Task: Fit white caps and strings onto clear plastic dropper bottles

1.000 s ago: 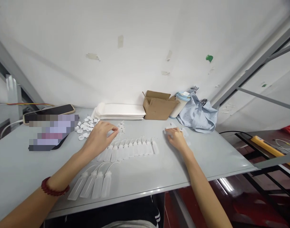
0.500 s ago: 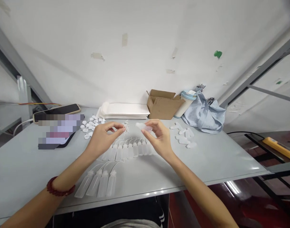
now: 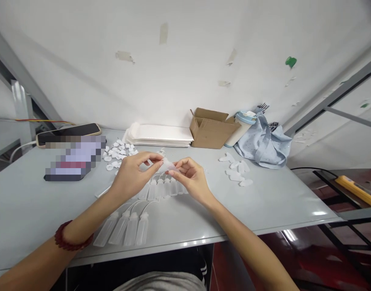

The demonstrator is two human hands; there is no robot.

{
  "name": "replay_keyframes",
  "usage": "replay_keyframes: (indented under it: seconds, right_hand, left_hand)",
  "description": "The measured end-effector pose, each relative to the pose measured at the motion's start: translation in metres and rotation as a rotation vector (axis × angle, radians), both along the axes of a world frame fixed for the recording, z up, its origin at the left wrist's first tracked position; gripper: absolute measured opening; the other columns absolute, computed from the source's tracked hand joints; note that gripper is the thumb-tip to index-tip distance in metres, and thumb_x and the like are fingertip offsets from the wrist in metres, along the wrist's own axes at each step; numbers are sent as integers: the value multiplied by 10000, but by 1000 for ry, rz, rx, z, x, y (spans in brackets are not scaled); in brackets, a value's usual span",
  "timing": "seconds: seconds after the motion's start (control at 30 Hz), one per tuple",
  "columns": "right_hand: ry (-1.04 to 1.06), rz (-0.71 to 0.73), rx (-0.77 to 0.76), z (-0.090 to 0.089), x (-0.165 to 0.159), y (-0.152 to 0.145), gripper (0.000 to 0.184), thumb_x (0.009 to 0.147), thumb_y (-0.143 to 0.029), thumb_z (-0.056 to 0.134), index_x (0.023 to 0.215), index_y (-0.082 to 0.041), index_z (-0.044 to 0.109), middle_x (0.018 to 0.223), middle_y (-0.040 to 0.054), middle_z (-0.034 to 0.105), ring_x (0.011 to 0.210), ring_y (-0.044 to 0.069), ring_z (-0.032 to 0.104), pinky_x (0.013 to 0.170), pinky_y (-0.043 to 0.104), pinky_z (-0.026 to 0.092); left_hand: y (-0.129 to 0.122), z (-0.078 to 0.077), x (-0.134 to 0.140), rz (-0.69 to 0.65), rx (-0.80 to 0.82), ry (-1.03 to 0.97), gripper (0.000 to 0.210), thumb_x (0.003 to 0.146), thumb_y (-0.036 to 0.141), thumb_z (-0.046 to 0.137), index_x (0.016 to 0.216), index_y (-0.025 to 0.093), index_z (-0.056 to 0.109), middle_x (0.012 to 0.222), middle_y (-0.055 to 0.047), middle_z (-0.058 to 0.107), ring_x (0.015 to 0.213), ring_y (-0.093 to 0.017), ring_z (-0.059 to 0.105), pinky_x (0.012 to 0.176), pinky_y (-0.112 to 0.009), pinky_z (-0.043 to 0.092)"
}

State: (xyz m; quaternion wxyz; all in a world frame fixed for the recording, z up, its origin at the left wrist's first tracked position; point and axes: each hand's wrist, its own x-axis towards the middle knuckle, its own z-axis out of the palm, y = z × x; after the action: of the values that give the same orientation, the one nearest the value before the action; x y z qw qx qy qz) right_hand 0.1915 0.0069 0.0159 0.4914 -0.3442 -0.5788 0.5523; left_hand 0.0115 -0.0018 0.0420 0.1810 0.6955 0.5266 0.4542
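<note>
One translucent piece (image 3: 169,165) is at centre, clamped in the fingers of our right hand (image 3: 193,179); those of our left hand (image 3: 134,172) meet at its tip. We judge the tubed bottles (image 3: 131,230) partly done, with loose pieces (image 3: 234,176) right and white caps (image 3: 114,154) far left remaining.

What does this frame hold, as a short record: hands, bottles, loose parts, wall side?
left hand: fingers pinched at one end of a translucent piece
right hand: fingers at its other end
near bottles: four, with thin tubes
farther bottles: a row, partly hidden by the hands
loose parts: white parts left, clear parts right
by the wall: white stack, cardboard box, lidded cup, blue cloth
</note>
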Motion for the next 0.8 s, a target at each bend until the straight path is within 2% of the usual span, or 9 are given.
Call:
replay_keyframes:
  seconds: [0.27, 0.37, 0.47, 0.57, 0.67, 0.8]
  right_hand:
    - [-7, 82, -36, -4, 0, 0, 487, 707, -339, 789, 1113, -246, 536, 869, 7, 725, 817, 185, 700, 836, 379, 534]
    - [-21, 104, -29, -6, 0, 0, 477, 728, -330, 768, 1141, -250, 544, 823, -5, 721, 771, 182, 700, 831, 387, 534]
    - [-8, 101, -21, -6, 0, 0, 411, 733, -332, 764, 1084, -235, 574, 840, 7, 720, 785, 184, 702, 818, 376, 536]
    - [13, 94, -30, -5, 0, 0, 368, 744, -340, 757, 1044, -226, 575, 840, 9, 718, 791, 185, 707, 814, 367, 537]
    - [27, 99, -44, -3, 0, 0, 353, 759, -348, 744, 1032, -221, 560, 832, 11, 715, 788, 184, 710, 810, 366, 538]
    - [-32, 38, 0, -4, 0, -1, 355, 748, -369, 748, 1001, -217, 550, 837, 16, 701, 779, 180, 699, 777, 355, 548]
  left_hand:
    - [2, -10, 2, -179, 381, 175, 163, 883, 167, 549, 959, 143, 691, 877, -60, 725, 838, -181, 639, 745, -309, 510]
    - [3, -11, 2, -215, 432, 206, 171, 880, 136, 544, 965, 140, 692, 891, -70, 722, 853, -186, 632, 751, -314, 512]
    - [1, -9, 1, -231, 386, 179, 166, 873, 154, 554, 948, 156, 701, 896, -61, 725, 872, -191, 639, 770, -321, 516]
    - [-2, -5, 1, -212, 260, 101, 155, 866, 199, 560, 906, 177, 708, 892, -44, 734, 881, -191, 654, 773, -312, 521]
    - [-5, -1, 2, -145, 113, 41, 162, 856, 270, 573, 891, 197, 713, 872, -30, 733, 839, -185, 658, 666, -272, 515]
    - [-6, 0, 4, -76, 16, 35, 200, 838, 378, 595, 879, 225, 719, 869, -21, 730, 800, -181, 642, 535, -231, 460]
